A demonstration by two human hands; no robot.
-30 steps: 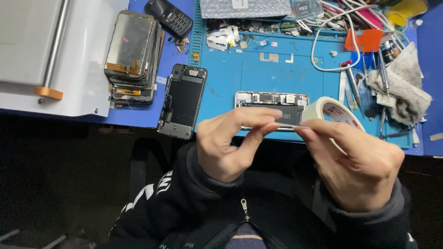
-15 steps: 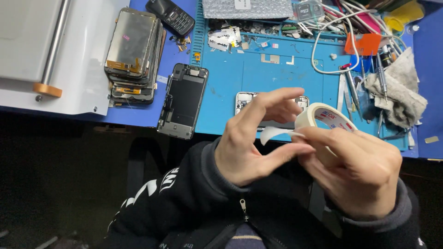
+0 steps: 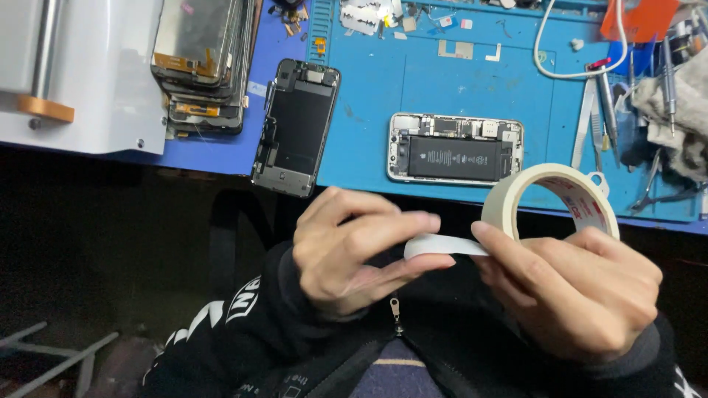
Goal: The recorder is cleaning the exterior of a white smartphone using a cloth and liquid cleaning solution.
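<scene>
My right hand (image 3: 575,291) holds a roll of cream masking tape (image 3: 516,190) upright in front of my chest, thumb pressed on the strip. My left hand (image 3: 354,250) pinches the free end of the tape strip (image 3: 441,245) between thumb and fingers, pulled a short way off the roll. Just beyond the hands an opened phone (image 3: 455,149) with its black battery showing lies on the blue work mat (image 3: 457,81). A second phone frame (image 3: 296,127), stripped and dark, lies to its left across the mat's edge.
A stack of removed phone screens (image 3: 203,63) stands at the back left beside a white machine (image 3: 81,74). Tweezers and screwdrivers (image 3: 601,110), a white cable (image 3: 568,44), a grey rag (image 3: 675,110) and small parts crowd the mat's right and far side.
The hands dropped lower and closer to my body, uncovering the opened phone. My left hand has pulled the strip end a little away from the roll.
</scene>
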